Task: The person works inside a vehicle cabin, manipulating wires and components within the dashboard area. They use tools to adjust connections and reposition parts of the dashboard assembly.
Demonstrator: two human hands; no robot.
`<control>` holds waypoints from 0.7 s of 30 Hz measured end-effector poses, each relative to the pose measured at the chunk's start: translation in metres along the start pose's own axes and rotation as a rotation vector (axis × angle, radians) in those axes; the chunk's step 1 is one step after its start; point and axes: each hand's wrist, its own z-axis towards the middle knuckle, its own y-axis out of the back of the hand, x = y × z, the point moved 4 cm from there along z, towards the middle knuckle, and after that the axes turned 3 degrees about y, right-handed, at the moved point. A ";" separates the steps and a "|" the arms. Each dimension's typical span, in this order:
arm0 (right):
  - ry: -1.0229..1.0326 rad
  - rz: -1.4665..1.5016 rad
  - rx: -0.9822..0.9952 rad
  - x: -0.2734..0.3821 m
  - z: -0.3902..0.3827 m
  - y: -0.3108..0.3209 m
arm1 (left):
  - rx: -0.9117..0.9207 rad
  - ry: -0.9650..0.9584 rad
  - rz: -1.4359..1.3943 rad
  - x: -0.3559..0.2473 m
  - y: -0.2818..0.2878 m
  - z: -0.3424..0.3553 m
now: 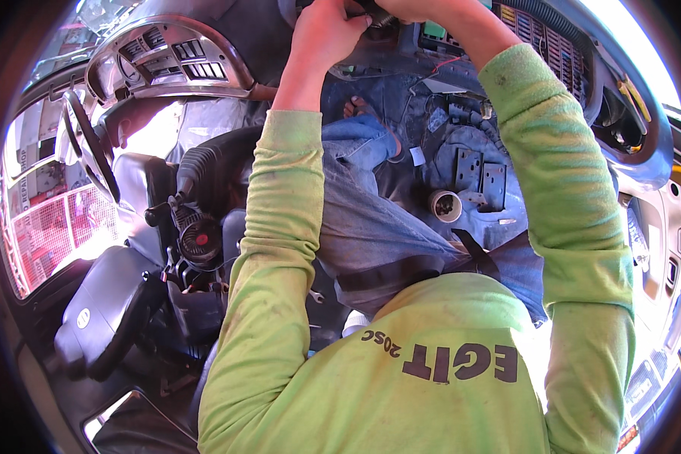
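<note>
My left hand (328, 29) is at the top edge among dashboard parts, fingers curled against a dark object (378, 20) whose shape is mostly hidden. My right hand (407, 9) is beside it, partly cut off by the frame's edge, closed around something I cannot make out. A green component (435, 30) and a thin red wire (445, 63) sit just right of and below the hands. Rows of fuses and relays (541, 41) fill an open panel farther right. Both forearms, in green sleeves, reach up over my bent legs.
Below lie a white cup (446, 206) with dark contents, metal plates (480, 181) and a wrench (317, 296). To the left are a black seat (100, 310), a small fan (200, 238) and the dashboard vents (188, 60). An open door (662, 250) borders the right.
</note>
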 end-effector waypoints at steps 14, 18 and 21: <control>-0.052 -0.180 0.965 -0.031 0.046 -0.072 | -0.342 -0.057 0.181 -0.012 -0.005 -0.015; 0.038 -0.246 0.869 -0.034 0.047 -0.072 | -0.371 -0.071 0.191 -0.006 -0.009 -0.016; 0.110 -0.287 0.706 -0.024 0.037 -0.061 | -0.354 -0.038 0.191 0.000 -0.011 -0.019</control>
